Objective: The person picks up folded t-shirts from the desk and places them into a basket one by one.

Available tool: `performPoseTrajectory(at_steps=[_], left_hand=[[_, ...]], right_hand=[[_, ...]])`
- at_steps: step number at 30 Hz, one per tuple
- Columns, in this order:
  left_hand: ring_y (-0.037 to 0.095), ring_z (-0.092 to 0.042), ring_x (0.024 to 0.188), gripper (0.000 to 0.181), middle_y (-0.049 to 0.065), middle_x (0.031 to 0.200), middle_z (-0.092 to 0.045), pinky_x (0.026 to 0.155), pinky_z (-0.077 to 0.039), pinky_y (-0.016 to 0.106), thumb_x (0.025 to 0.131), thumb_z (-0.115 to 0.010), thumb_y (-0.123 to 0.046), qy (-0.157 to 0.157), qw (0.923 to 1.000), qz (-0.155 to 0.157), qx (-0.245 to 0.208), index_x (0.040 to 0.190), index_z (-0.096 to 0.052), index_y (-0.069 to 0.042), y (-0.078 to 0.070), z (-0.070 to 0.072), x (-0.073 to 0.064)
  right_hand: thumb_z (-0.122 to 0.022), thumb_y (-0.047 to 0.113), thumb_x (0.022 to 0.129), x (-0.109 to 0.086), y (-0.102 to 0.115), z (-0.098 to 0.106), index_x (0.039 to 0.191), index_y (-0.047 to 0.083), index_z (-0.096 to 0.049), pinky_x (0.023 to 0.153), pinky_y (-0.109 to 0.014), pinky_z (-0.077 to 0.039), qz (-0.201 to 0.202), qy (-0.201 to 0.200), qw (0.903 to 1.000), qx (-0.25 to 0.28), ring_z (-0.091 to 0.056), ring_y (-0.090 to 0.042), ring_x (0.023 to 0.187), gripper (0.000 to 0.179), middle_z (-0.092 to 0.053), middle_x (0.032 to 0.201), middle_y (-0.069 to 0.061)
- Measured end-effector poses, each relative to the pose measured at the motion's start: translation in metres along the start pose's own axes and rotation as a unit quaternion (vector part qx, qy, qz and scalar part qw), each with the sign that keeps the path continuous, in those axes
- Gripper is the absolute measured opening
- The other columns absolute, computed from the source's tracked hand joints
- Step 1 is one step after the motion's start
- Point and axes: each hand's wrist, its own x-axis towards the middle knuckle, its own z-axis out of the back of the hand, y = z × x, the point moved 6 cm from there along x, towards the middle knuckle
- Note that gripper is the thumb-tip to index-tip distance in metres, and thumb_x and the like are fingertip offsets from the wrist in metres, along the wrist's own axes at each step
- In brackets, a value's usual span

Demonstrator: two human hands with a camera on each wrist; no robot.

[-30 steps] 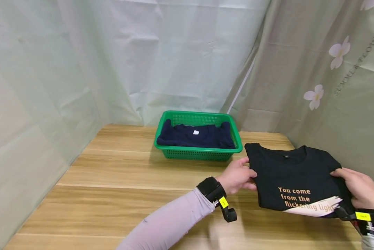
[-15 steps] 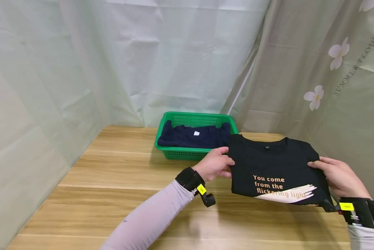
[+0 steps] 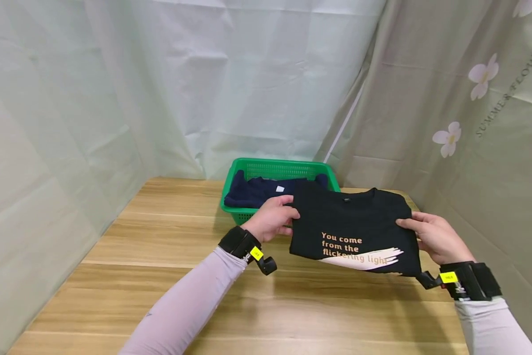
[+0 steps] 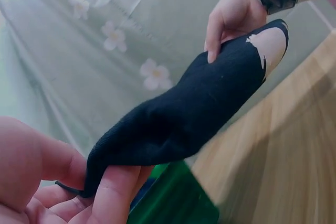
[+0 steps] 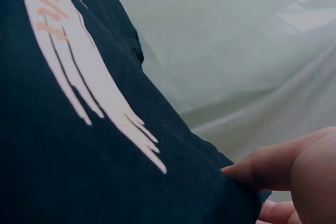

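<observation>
A folded black T-shirt [image 3: 350, 222] with orange lettering and a white brush-stroke print hangs between both hands, raised over the table. My left hand [image 3: 270, 219] pinches its left edge, thumb in front and fingers behind. At the opposite edge my right hand [image 3: 439, 239] grips the cloth the same way. In the left wrist view the shirt [image 4: 173, 108] sags a little between the hands. Behind it stands a green plastic basket [image 3: 244, 165] holding a folded navy garment [image 3: 252, 192] with a white label. The black shirt overlaps the basket's front right part in the head view.
The wooden table [image 3: 159, 276] spreads out in front and to the left of the basket. Pale curtains [image 3: 248, 84] close off the back and both sides, and the right one carries white flowers [image 3: 447, 139] and printed letters.
Both hands have carried the black T-shirt leftward and slightly up, from the right of the basket to partly in front of it. The basket and navy garment have stayed in place.
</observation>
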Motion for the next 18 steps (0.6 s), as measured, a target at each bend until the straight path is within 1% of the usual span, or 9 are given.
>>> performPoseTrajectory(at_steps=[2, 5, 7, 9, 12, 15, 17, 18], left_hand=[[0.015, -0.065, 0.074, 0.082, 0.01, 0.115, -0.07, 0.064, -0.062, 0.028, 0.1, -0.062, 0.001, -0.008, 1.0, 0.002, 0.0, 0.174, -0.027, -0.005, 0.001, 0.01, 0.0], [0.015, -0.066, 0.074, 0.08, 0.012, 0.121, -0.072, 0.062, -0.061, 0.028, 0.1, -0.062, 0.001, -0.021, 0.9998, 0.004, 0.005, 0.173, -0.03, -0.006, 0.002, 0.026, -0.002], [0.015, -0.069, 0.077, 0.079, 0.014, 0.126, -0.072, 0.062, -0.061, 0.027, 0.1, -0.063, 0.001, -0.033, 0.9994, 0.003, 0.008, 0.172, -0.032, -0.006, 0.002, 0.038, -0.003], [0.015, -0.07, 0.079, 0.078, 0.014, 0.127, -0.072, 0.062, -0.062, 0.027, 0.1, -0.063, 0.0, -0.045, 0.9988, 0.001, 0.017, 0.172, -0.033, -0.007, -0.001, 0.05, -0.004], [0.015, -0.066, 0.077, 0.077, 0.01, 0.118, -0.07, 0.062, -0.06, 0.025, 0.101, -0.064, -0.003, -0.059, 0.9976, -0.001, 0.035, 0.172, -0.034, -0.009, -0.006, 0.067, -0.005], [0.014, -0.061, 0.074, 0.077, 0.006, 0.109, -0.065, 0.063, -0.058, 0.024, 0.101, -0.064, -0.005, -0.071, 0.9962, 0.0, 0.05, 0.172, -0.035, -0.01, -0.009, 0.082, -0.004], [0.014, -0.056, 0.074, 0.078, 0.005, 0.108, -0.062, 0.063, -0.055, 0.023, 0.101, -0.064, -0.005, -0.079, 0.9955, 0.001, 0.053, 0.173, -0.034, -0.01, -0.01, 0.092, -0.002], [0.014, -0.057, 0.075, 0.077, 0.005, 0.109, -0.061, 0.063, -0.055, 0.023, 0.101, -0.064, -0.006, -0.084, 0.9951, 0.002, 0.052, 0.172, -0.034, -0.01, -0.011, 0.096, -0.001]], right_hand=[[-0.061, 0.028, 0.114, 0.005, 0.006, -0.009, 0.153, -0.014, -0.047, 0.083, -0.025, -0.065, 0.005, 0.001, 0.9999, 0.009, -0.072, 0.0, 0.093, 0.058, -0.071, 0.101, 0.022], [-0.062, 0.028, 0.113, 0.014, 0.013, -0.021, 0.15, -0.011, -0.052, 0.084, -0.025, -0.064, 0.009, 0.001, 0.9999, 0.009, -0.072, -0.002, 0.093, 0.055, -0.071, 0.101, 0.019], [-0.062, 0.027, 0.113, 0.021, 0.018, -0.029, 0.152, -0.011, -0.052, 0.085, -0.025, -0.063, 0.011, 0.007, 0.9998, 0.015, -0.071, -0.002, 0.094, 0.055, -0.071, 0.104, 0.017], [-0.061, 0.026, 0.113, 0.028, 0.024, -0.038, 0.156, -0.011, -0.048, 0.086, -0.024, -0.062, 0.01, 0.014, 0.9996, 0.022, -0.07, -0.001, 0.097, 0.058, -0.07, 0.108, 0.016], [-0.058, 0.019, 0.112, 0.038, 0.033, -0.053, 0.163, -0.01, -0.04, 0.089, -0.023, -0.061, 0.01, 0.037, 0.9981, 0.049, -0.067, -0.003, 0.103, 0.061, -0.069, 0.125, 0.006], [-0.054, 0.013, 0.11, 0.045, 0.043, -0.067, 0.166, -0.01, -0.035, 0.093, -0.022, -0.058, 0.011, 0.063, 0.9959, 0.064, -0.064, -0.009, 0.111, 0.063, -0.061, 0.143, -0.008], [-0.052, 0.011, 0.11, 0.051, 0.051, -0.076, 0.166, -0.01, -0.034, 0.097, -0.024, -0.057, 0.017, 0.077, 0.9946, 0.068, -0.061, -0.015, 0.117, 0.063, -0.055, 0.152, -0.016], [-0.052, 0.01, 0.11, 0.054, 0.054, -0.08, 0.166, -0.01, -0.035, 0.1, -0.025, -0.056, 0.02, 0.079, 0.9944, 0.067, -0.06, -0.017, 0.12, 0.062, -0.052, 0.155, -0.019]])
